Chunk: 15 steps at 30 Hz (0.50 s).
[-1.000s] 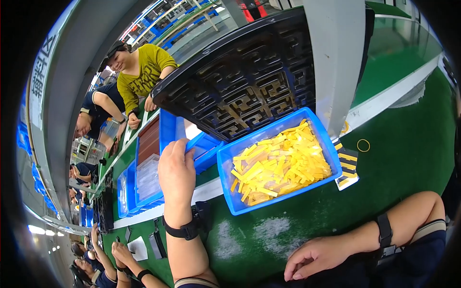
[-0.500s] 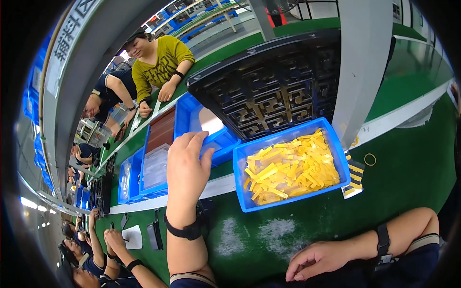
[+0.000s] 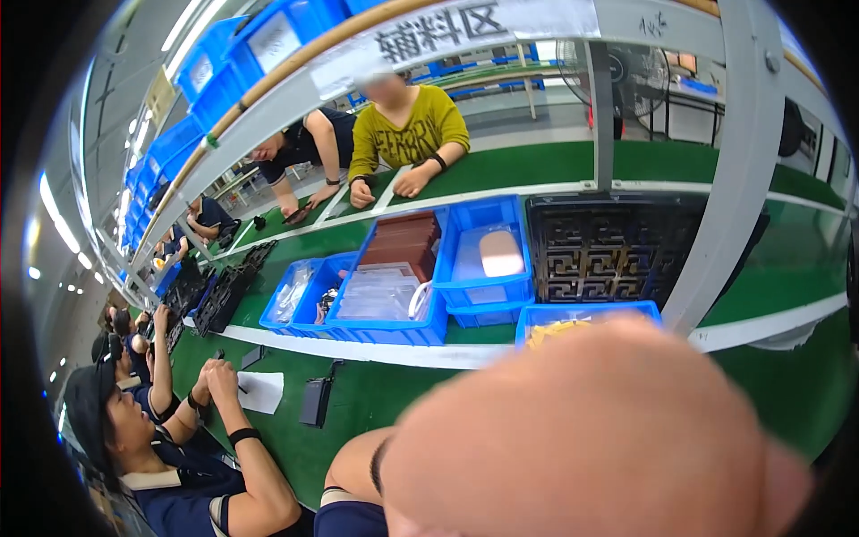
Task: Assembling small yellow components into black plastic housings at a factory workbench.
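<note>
One of my hands [image 3: 591, 430], very close and blurred, fills the lower middle and right of the view. Which hand this is I cannot tell, and its fingers cannot be made out. Behind its left edge shows my left forearm [image 3: 353, 465], with a sleeve cuff below and a sliver of dark wristband. Just beyond the blurred hand, the blue bin [image 3: 591, 311] of yellow strips [image 3: 550, 333] is mostly covered. No held object is visible.
Blue bins [image 3: 394, 333] hold brown sheets [image 3: 398, 243] and clear plastic pieces. A black tray [image 3: 617, 246] leans beside a grey post [image 3: 716, 197]. A black device [image 3: 315, 403] lies near a seated co-worker [image 3: 224, 465]; two people stand across the bench.
The view has tilted up and turned left. My left hand no longer reaches over the blue bins, and my right hand has left the table's near edge. A hand now looms close.
</note>
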{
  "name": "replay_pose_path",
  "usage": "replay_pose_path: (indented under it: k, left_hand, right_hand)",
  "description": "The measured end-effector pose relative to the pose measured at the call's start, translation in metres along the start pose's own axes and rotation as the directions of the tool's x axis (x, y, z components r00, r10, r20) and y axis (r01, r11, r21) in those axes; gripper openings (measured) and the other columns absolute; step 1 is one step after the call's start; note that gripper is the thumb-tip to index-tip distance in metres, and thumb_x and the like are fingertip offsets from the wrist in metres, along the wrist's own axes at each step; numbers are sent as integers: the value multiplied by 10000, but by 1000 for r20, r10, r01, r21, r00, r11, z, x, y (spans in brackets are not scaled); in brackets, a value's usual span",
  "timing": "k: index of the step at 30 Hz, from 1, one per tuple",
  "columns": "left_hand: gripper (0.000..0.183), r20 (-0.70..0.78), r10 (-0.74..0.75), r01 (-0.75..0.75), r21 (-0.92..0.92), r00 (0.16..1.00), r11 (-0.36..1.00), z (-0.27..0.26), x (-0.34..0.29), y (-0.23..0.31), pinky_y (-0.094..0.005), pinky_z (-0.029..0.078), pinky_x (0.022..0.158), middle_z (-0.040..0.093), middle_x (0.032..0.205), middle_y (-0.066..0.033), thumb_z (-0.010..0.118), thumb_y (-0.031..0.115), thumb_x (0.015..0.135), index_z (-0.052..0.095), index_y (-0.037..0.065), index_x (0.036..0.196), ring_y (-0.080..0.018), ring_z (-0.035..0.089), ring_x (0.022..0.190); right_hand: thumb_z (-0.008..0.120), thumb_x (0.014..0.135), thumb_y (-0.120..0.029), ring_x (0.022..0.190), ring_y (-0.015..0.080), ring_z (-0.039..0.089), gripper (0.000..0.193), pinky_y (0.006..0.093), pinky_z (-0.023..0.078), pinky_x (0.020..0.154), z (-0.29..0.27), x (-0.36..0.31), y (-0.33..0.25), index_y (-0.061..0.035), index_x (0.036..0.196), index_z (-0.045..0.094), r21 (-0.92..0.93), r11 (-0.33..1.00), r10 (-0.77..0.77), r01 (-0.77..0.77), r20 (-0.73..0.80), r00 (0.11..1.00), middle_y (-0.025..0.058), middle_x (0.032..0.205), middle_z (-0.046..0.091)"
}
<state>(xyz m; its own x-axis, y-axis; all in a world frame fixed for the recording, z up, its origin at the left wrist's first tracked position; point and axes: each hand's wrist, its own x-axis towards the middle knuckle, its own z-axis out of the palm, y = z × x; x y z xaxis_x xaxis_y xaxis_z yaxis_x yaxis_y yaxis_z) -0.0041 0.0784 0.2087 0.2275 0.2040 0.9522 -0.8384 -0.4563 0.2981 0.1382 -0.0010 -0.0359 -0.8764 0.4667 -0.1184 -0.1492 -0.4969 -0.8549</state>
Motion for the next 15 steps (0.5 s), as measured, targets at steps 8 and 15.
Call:
replay_pose_path:
  k: [8,15]
  left_hand:
    - [650,182,1,80,-439,983,895,8,-18,2,-468,494,725,524,1076,-345,627,375,747,498,-141,1121,-435,573,896]
    - [766,99,175,-107,-480,980,871,6,-42,-25,-451,403,888,469,1153,-375,525,388,833,346,-254,1210,-447,515,1013]
  right_hand:
    - [540,895,-75,1033,101,515,310,277,423,892,-14,-2,19,28,1187,525,-40,999,-5,1,-81,997,55,1145,578]
    - [650,842,-154,889,95,552,262,261,461,787,14,4,-20,25,1031,625,-62,987,-158,147,-247,956,29,976,635]
